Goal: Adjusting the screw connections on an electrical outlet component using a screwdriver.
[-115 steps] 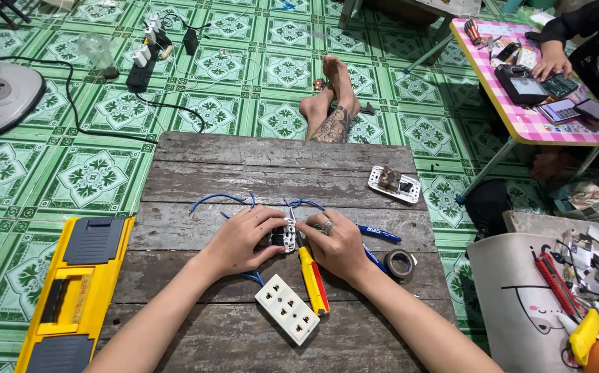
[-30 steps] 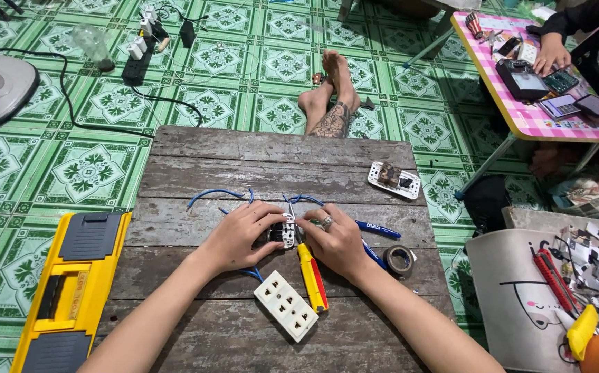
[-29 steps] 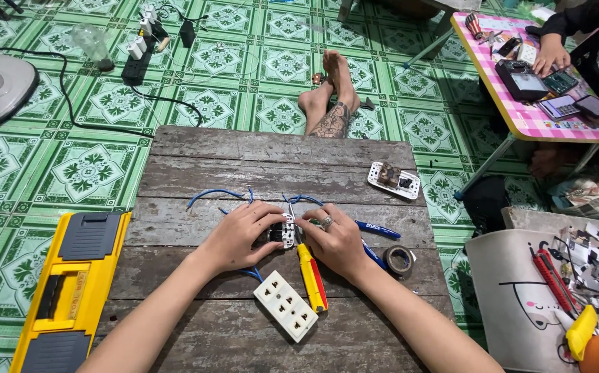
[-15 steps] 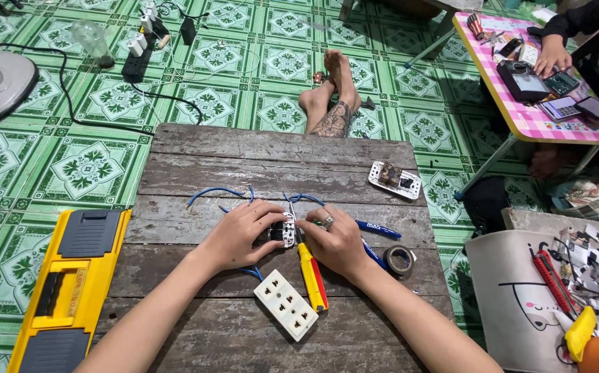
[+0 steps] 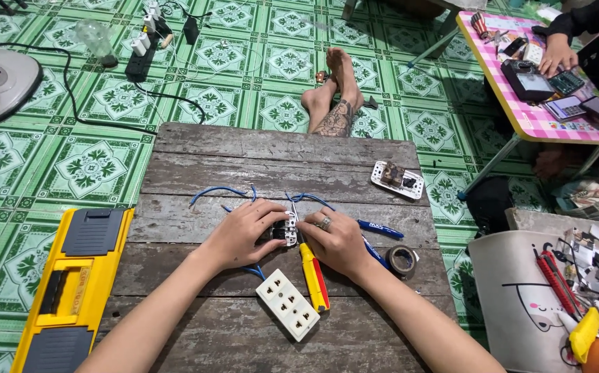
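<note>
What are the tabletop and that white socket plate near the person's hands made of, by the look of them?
The tabletop looks like old unfinished wood: grey, weathered planks with visible grain and gaps between the boards. The white socket plate looks like moulded plastic, smooth and slightly glossy, with neat pin holes, though its finish is hard to judge from here.

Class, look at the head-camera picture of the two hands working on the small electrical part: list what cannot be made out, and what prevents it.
- Small electrical part, head view: mostly covered by the left hand and right hand; its terminals are too small to read.
- Blue wires: ends hidden under the hands.
- Screwdriver: tip hidden beneath the right hand.
- Yellow toolbox: cut off by the bottom edge.
</note>
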